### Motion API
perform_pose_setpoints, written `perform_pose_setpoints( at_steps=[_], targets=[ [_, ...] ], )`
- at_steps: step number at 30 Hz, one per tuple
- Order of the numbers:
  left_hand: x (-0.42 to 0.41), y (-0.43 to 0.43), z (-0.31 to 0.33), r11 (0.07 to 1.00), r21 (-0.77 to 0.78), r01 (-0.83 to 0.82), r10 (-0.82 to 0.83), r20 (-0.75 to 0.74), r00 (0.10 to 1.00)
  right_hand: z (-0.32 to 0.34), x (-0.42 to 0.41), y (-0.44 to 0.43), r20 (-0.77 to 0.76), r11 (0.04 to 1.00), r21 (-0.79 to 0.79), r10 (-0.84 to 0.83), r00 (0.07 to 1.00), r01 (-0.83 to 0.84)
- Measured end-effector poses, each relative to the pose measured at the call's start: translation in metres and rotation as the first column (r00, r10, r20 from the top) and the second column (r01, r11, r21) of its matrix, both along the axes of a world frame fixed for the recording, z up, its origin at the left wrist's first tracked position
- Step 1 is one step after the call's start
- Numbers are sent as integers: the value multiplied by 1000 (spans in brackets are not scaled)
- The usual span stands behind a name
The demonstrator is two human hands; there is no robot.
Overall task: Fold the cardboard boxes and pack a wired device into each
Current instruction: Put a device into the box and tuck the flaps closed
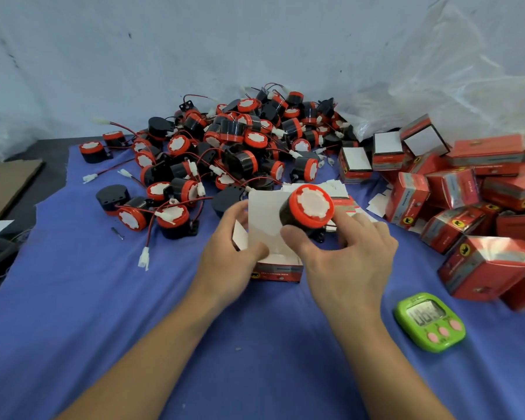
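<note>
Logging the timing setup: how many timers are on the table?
1: a green timer on the blue cloth, right of the right hand, nearer the camera. The device pile or boxes could hide another.

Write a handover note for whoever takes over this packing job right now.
Left hand: holds the open box steady on the blue cloth.
Right hand: fingers grip one wired device, red cap up, at the box's mouth, not yet seated inside.
Done: closed red boxes are piled at the right.
Left: push this device in and close the flaps, then work through the pile of loose devices behind the box.
The green timer lies by the right forearm.
</note>
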State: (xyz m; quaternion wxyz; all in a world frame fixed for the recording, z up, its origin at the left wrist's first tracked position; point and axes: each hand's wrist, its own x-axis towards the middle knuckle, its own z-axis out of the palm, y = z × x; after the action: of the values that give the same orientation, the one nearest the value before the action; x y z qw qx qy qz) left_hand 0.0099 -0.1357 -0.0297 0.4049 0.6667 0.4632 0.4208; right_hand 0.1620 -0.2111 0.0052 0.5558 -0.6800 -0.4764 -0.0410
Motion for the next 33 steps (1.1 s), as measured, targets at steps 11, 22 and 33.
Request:
perform_pose_setpoints(
  at_steps=[11,22,33],
  targets=[
    [0,-11,-1,999,43,13,-9,-90,996,-18,-16,16,121,942,-283,220,968,-179],
    [-6,-1,-3,990,-118,77,-68,80,994,-17,-4,12,395,930,-366,123,910,33],
    [-1,-5,0,999,-43,23,-25,-44,999,0,-10,1,104,993,19,113,988,-116]
  ],
)
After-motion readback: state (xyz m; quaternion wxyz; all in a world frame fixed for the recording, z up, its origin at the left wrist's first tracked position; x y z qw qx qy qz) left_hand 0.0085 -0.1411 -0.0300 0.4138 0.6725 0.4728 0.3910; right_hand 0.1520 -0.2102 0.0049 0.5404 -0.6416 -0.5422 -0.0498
